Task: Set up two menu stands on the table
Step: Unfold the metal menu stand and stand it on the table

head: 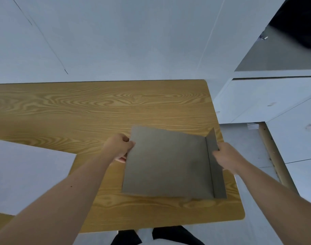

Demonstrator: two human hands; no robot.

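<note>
The left hand [119, 146] is closed in a pinch on the left edge of a flat grey sheet-metal menu stand with a narrow folded lip [166, 163], thumb on top and the other fingers curled beneath. Across from it, the right hand [225, 157] grips the opposite side, its fingers wrapped over the upturned lip that runs along that edge. Held between both hands this way, the wide panel stays level and under control; the lip is likely the foot the stand will rest on once tipped upright, so a grip there would make the turn easy.

The stand lies low over the near right corner of the yellow wood-grain desk [80, 110]; whether its underside touches the desk cannot be told. It is not yet standing. Out beyond the left forearm, a pale flat sheet or board [27, 174] covers the desk's near left part; what it is cannot be made out. No second stand is identifiable, so the job appears to be in its early part.
</note>
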